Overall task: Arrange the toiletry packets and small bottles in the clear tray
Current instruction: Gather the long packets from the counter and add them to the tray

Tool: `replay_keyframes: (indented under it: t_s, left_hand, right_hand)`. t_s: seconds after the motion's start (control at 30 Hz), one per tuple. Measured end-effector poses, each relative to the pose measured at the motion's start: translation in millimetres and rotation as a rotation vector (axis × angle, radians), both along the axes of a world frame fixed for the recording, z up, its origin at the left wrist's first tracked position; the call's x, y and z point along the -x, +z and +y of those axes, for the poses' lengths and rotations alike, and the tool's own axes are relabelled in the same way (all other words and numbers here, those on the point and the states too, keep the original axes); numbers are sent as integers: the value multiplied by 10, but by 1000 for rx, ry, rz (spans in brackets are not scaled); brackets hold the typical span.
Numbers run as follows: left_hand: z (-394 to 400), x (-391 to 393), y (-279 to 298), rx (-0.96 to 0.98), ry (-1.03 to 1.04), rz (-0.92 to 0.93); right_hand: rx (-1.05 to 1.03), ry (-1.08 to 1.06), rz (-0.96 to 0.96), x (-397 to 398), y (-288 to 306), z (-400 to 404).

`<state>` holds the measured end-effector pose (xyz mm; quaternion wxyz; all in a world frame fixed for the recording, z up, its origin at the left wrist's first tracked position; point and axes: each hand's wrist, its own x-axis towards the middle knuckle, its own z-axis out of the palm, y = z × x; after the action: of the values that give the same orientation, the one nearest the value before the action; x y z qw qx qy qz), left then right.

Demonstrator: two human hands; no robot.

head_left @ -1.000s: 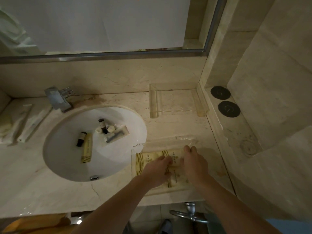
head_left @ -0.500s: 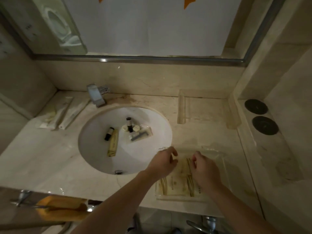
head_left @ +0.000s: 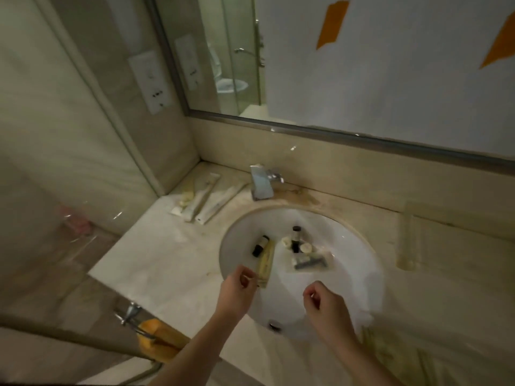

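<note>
Toiletry packets and small bottles lie scattered in the white sink [head_left: 348,277]; a long yellow packet [head_left: 266,264] lies in the bowl's left half, its near end at the fingertips of the left hand [head_left: 237,292], whose thumb and fingers curl toward that end, though blur hides whether they pinch it; just at the packet's 11 o'clock lies a dark small bottle [head_left: 260,245], touching or nearly touching it; toward 2 o'clock from the packet a second dark bottle [head_left: 296,239] lies among pale round caps, with a clear sachet [head_left: 310,261] holding a dark item just below it; the right hand [head_left: 327,306] hovers over the bowl's near side, fingers loosely curled and holding nothing, well apart from the left; the clear tray's striped, blurred edge [head_left: 390,355] shows on the counter at the right hand's 4 o'clock; at the sink's 12 o'clock stands a chrome tap [head_left: 262,183]; at its 10 o'clock three long white wrapped packets [head_left: 204,199] lie on the marble counter [head_left: 167,263].
</note>
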<state>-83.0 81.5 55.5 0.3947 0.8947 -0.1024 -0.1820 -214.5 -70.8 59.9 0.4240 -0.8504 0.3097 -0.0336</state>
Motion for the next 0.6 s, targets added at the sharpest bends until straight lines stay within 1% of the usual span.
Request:
replay_keyframes:
  t_s: [0.1, 0.23, 0.33, 0.43, 0.5, 0.6]
  left_hand:
    - [255, -432, 19, 36, 114, 8]
    - [476, -1122, 41, 108, 296, 53]
    - [572, -1717, 8, 118, 401, 70]
    - [575, -2337, -117, 116, 499, 61]
    - [529, -2712, -210, 95, 555, 34]
    - [461, -3142, -348, -16, 580, -12]
  right_hand:
    - [-110, 35, -4, -440, 21, 226]
    - [-235, -10, 22, -1082, -70, 434]
    - [-289, -70, 92, -1489, -222, 486]
    - [-292, -178, 169, -1793, -425, 475]
    - [-259, -277, 174, -1971, -597, 410]
    - [-228, -301, 324, -2130, -967, 350]
